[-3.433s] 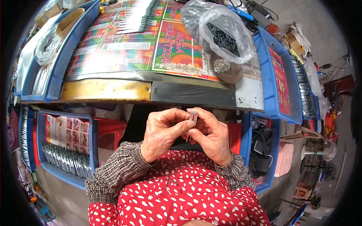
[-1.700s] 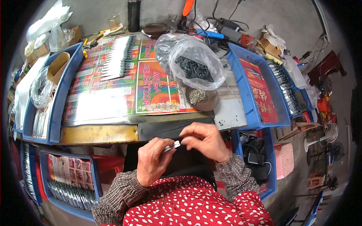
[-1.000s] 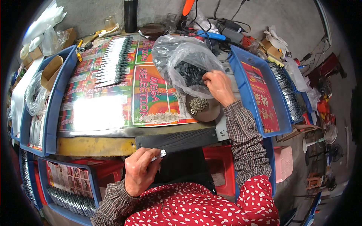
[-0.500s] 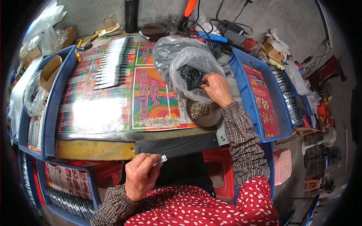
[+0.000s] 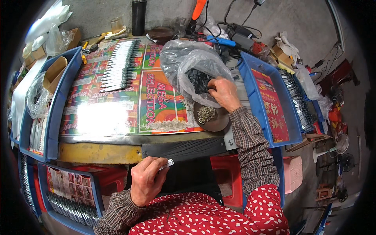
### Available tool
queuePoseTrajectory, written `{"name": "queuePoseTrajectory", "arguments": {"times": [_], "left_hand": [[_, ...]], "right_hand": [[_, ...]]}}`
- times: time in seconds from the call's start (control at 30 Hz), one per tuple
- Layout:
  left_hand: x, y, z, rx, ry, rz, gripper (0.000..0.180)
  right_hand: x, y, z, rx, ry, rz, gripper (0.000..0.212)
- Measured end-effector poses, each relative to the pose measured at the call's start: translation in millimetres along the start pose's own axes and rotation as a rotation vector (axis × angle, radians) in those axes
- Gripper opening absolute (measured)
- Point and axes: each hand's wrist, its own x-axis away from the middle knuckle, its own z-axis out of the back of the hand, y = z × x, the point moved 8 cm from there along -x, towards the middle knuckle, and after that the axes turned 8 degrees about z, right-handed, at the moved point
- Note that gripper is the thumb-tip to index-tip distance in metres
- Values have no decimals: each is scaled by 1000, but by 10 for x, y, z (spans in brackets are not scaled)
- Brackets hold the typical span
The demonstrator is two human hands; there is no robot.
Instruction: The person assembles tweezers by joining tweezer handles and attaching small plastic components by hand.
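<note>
Above my lap, my left hand (image 5: 147, 181) is closed around a small white flat strip (image 5: 169, 163); its rounded end with a hole pokes out past the fingertips. My right hand (image 5: 226, 94) reaches into the mouth of a clear plastic bag (image 5: 182, 90). Its fingers are pressed together at the edge of a heap of small black parts (image 5: 197, 80), and what lies between them is hidden. Just below the bag, a brown round dish (image 5: 219, 124) holds a pile of tiny metal pins (image 5: 205, 114).
A row of slim silver pieces with dark ends (image 5: 119, 64) lies on the printed table cover (image 5: 94, 113). Blue trays flank it, one at left (image 5: 51, 143) and one at right (image 5: 288, 113). A lower tray (image 5: 100, 192) holds more silver pieces. Cables and an orange-handled tool (image 5: 198, 8) stand behind.
My right fingers have shifted slightly among the black parts. My left hand keeps its grip on the strip. The whole view has moved very little.
</note>
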Motion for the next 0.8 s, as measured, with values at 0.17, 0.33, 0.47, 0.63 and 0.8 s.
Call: {"name": "queuePoseTrajectory", "arguments": {"times": [0.17, 0.33, 0.47, 0.63, 0.8], "left_hand": [[52, -10, -9, 31, -13, 11, 22], [89, -1, 31, 29, -6, 31, 22], [18, 15, -2, 63, -47, 29, 25], [13, 55, -7, 124, -72, 31, 24], [58, 103, -64, 152, -108, 45, 23]], "right_hand": [[82, -16, 17, 4, 52, 24, 16], [210, -297, 327, -135, 140, -61, 14], [543, -802, 603, -297, 250, 121, 15], [1008, -1200, 553, -834, 93, -22, 14], [1369, -1480, 365, -1040, 49, -18, 19]]}}
